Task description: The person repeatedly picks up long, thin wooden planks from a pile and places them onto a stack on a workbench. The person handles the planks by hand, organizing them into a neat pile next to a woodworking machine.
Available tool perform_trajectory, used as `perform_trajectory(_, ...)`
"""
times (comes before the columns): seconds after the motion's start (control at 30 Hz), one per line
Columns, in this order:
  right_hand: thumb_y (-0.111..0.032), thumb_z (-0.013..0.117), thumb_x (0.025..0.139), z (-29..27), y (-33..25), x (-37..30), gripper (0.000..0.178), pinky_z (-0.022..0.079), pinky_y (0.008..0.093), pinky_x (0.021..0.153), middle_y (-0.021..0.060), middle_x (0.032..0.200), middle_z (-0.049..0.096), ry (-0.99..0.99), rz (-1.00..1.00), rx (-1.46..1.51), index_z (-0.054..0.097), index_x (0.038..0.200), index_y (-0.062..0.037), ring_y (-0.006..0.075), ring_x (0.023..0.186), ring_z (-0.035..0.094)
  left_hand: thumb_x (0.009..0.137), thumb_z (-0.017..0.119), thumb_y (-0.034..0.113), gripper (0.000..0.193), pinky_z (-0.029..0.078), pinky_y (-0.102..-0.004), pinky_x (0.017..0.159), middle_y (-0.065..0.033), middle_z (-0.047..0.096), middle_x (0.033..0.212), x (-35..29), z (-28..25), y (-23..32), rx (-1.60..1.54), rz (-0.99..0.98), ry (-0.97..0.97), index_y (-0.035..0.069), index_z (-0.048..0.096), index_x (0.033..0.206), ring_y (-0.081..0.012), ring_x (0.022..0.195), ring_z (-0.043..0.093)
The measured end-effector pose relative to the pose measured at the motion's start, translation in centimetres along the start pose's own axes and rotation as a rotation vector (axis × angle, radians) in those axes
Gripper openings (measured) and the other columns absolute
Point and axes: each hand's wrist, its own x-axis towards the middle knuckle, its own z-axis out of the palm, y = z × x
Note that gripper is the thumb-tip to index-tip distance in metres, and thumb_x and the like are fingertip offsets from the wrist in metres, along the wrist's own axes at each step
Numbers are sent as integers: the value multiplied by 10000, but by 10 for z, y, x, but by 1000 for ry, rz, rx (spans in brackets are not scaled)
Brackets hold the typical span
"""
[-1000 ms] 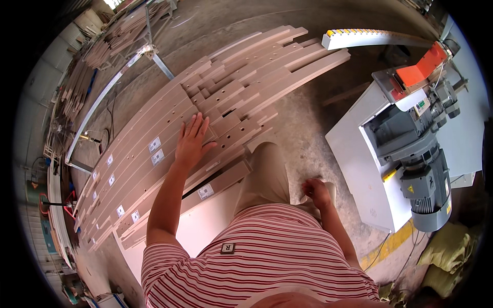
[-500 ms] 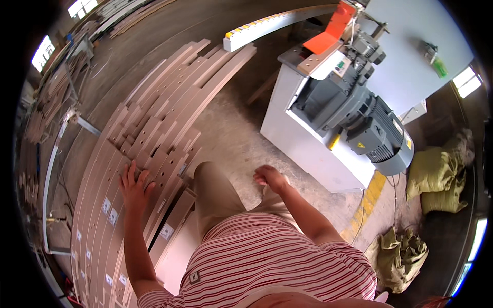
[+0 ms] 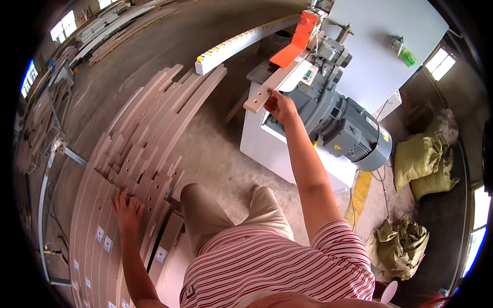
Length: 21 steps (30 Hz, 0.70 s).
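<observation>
My left hand [image 3: 128, 213] lies on a wide stack of brownish-pink boards [image 3: 149, 131], its fingers spread over the top pieces. Many of these boards have round holes, and a few carry white labels. To the right, my right hand [image 3: 281, 106] grips the side of a drilled board [image 3: 261, 97] near its end. That board pokes out from the machine, below an orange guard [image 3: 299, 43], and its far end is hidden there. Part of my right fingers is out of sight behind the board's edge.
The machine's white cabinet [image 3: 277, 156] carries a large grey motor [image 3: 352, 131]. A white rail with yellow rollers [image 3: 241, 46] runs back from the stack's far end. Yellowish sacks [image 3: 418, 159] and a crumpled sack [image 3: 398, 249] sit at right. A metal frame [image 3: 43, 205] stands at left.
My right hand has moved from beside my leg, forward to the machine, and taken hold of the board's end. The left hand stays on the stack. The view has shifted.
</observation>
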Motion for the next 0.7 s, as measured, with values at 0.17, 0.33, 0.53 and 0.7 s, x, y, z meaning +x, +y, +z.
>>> perform_trajectory(0.17,-131,630,892,11,5,-10,144,555,297,655,55,874,651,-6,-5,-154,652,989,-28,176,768,637,808,702,209,290,230,-623,1096,-91,432,1357,0,-2,4,5,4,10,125,558,1044,-364,1362,307)
perform_trajectory(0.33,-226,683,883,24,24,-54,214,550,239,580,44,767,606,-95,62,-199,669,942,-21,141,626,601,829,680,225,292,237,-615,1093,-92,435,1352,-2,-5,5,-1,-22,0,128,554,1074,-360,1366,307)
perform_trajectory(0.53,-197,625,923,34,42,-99,212,580,284,632,100,776,658,-244,91,-112,627,945,13,184,645,657,882,619,218,345,324,-533,1026,-119,478,1321,16,-32,56,-337,-64,-14,99,543,1196,-356,1246,424)
perform_trajectory(0.7,-147,586,933,44,51,-130,198,596,336,689,165,893,691,-338,168,-59,609,992,40,235,740,695,885,622,203,366,362,-474,998,-133,516,1281,48,-65,131,-614,88,-14,81,544,1220,-343,1167,481)
